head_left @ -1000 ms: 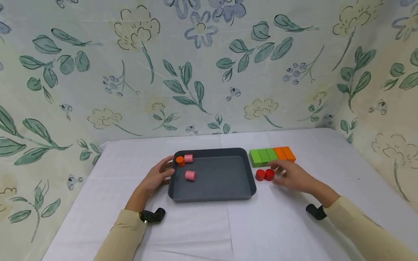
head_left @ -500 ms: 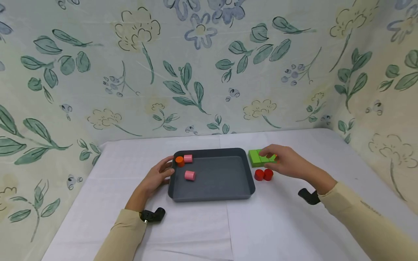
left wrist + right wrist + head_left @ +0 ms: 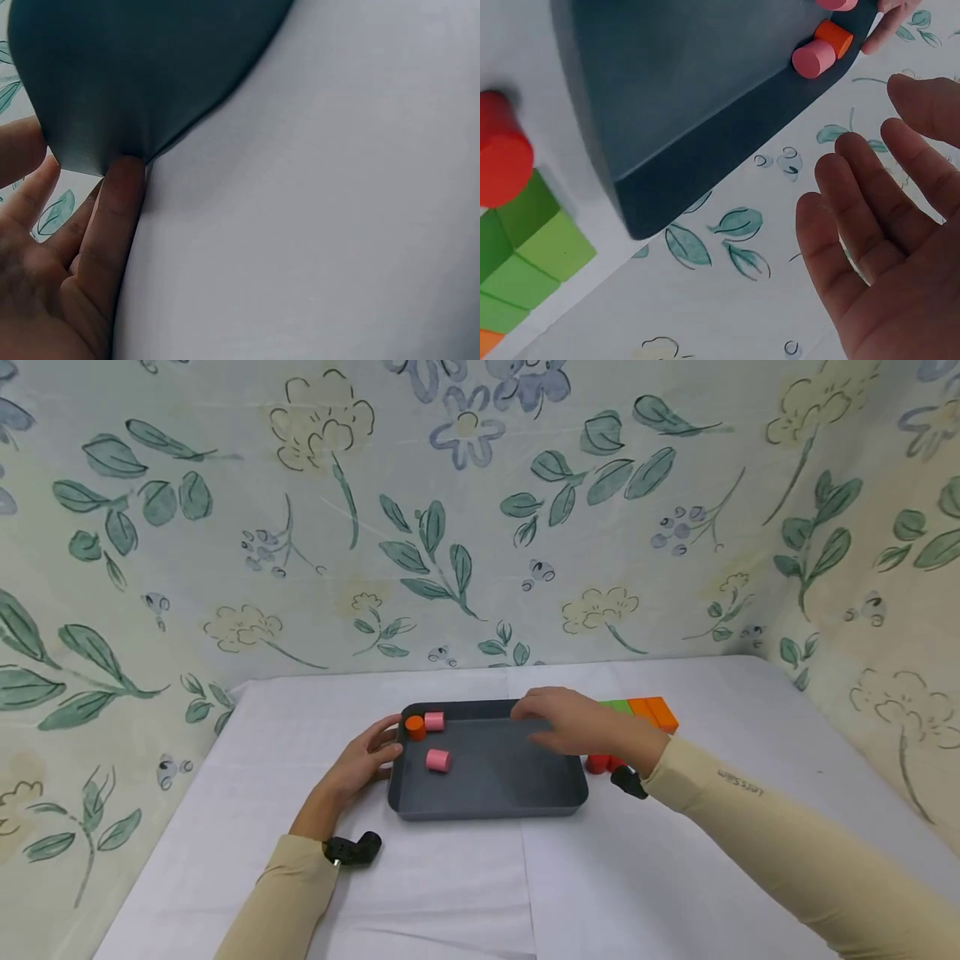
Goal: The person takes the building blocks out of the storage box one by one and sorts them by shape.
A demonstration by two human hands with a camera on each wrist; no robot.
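A dark grey tray (image 3: 480, 785) lies on the table, holding two pink cylinders, one near the back (image 3: 434, 721) and one farther forward (image 3: 438, 761), plus an orange cylinder (image 3: 416, 727). My left hand (image 3: 352, 770) is at the tray's left side, its fingertips touching the wall and rim. My right hand (image 3: 570, 720) hovers over the tray's right part; in the right wrist view its fingers (image 3: 855, 217) are extended with nothing between them. Two red cylinders (image 3: 597, 764) sit right of the tray, partly hidden by the right arm.
Behind the right forearm, green blocks (image 3: 619, 705) and orange blocks (image 3: 660, 713) stand in a row at the tray's right. A white cloth (image 3: 450, 893) covers the table. A floral curtain (image 3: 480, 568) hangs behind the table.
My right hand has moved left, from beside the red cylinders, past the green blocks, to above the tray. The left hand keeps its place at the tray, and the pieces look unmoved.
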